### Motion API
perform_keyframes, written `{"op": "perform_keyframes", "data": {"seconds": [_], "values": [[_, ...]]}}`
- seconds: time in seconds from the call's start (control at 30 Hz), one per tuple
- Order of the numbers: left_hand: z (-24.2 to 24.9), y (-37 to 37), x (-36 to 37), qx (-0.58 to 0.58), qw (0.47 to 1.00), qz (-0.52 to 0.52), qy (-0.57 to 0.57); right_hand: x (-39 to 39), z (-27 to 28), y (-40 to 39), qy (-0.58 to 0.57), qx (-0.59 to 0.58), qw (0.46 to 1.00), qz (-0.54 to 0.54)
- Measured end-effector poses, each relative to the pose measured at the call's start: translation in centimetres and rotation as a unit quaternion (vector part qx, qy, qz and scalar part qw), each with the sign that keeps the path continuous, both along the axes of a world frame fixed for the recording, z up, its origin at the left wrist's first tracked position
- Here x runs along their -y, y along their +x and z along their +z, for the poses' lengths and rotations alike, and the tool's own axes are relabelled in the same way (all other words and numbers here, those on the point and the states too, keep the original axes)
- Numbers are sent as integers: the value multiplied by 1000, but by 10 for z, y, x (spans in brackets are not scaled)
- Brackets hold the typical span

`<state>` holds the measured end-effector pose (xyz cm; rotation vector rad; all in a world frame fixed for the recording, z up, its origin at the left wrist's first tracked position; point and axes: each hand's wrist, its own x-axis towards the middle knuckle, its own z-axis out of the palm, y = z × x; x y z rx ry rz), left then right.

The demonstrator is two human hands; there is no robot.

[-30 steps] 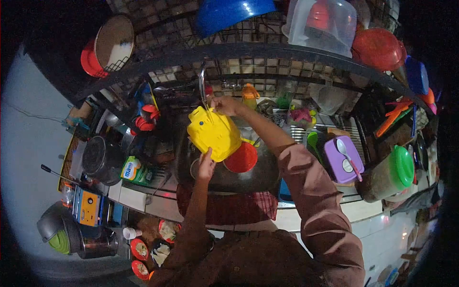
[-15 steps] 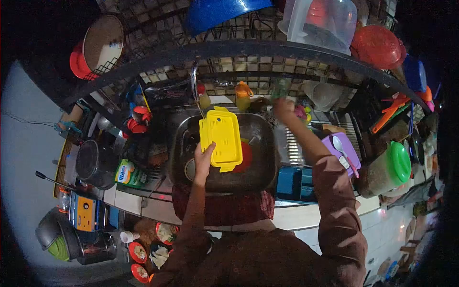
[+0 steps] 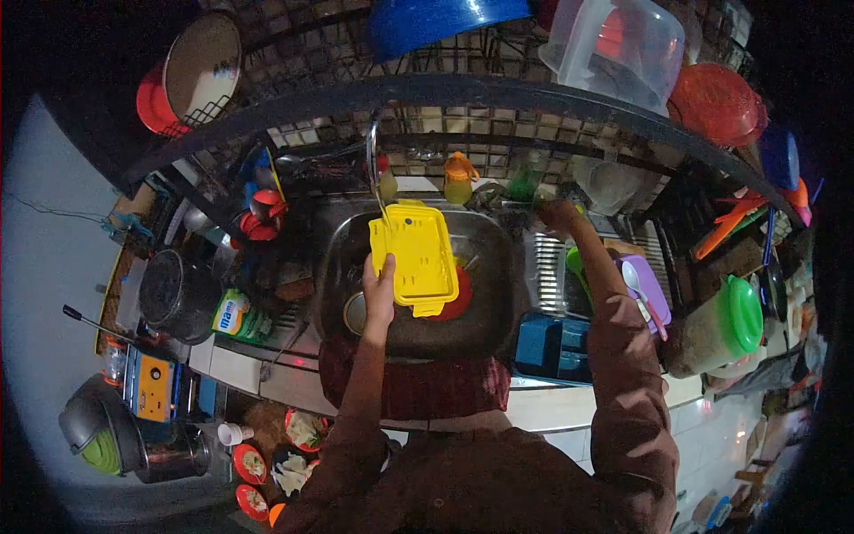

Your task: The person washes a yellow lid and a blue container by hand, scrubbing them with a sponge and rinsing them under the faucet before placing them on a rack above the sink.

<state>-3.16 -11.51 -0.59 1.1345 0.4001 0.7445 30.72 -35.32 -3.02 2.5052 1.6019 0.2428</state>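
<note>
My left hand (image 3: pixel 380 289) grips the lower left edge of a yellow lid (image 3: pixel 420 254) and holds it up over the sink (image 3: pixel 498 329), under the curved tap (image 3: pixel 374 165). A red round item (image 3: pixel 460 298) lies in the sink, partly behind the lid. My right hand (image 3: pixel 559 216) is at the back right of the sink, at the top of the drainboard (image 3: pixel 547 267). Its fingers are dark and blurred, so its hold is unclear. Just behind it stands a green bottle (image 3: pixel 525 178), and a green utensil (image 3: pixel 578 265) lies below it.
An orange-capped bottle (image 3: pixel 459 181) stands behind the sink. To the right are a teal container (image 3: pixel 551 347), a purple lid (image 3: pixel 647 285) with spoons and a green-lidded tub (image 3: pixel 725 325). A green-and-white pack (image 3: pixel 236 313) is at left. A dark rack bar (image 3: pixel 463 91) crosses above.
My right hand has moved down and right, away from the green bottle, which now stands at the back. My left hand still holds the yellow lid over the sink. The view has shifted slightly.
</note>
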Motion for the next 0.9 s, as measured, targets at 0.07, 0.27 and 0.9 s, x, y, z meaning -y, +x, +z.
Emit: {"op": "perform_keyframes", "data": {"seconds": [0.07,0.27,0.9], "values": [[4,-4,0,-55,995,25,81,8,-45,39,34,80,990,114],[-13,1,-2,-68,994,49,76,-31,75,-70,299,-78,950,-49],[-13,22,20,-167,915,157,333,-163,10,-247,465,-374,802,-37]]}}
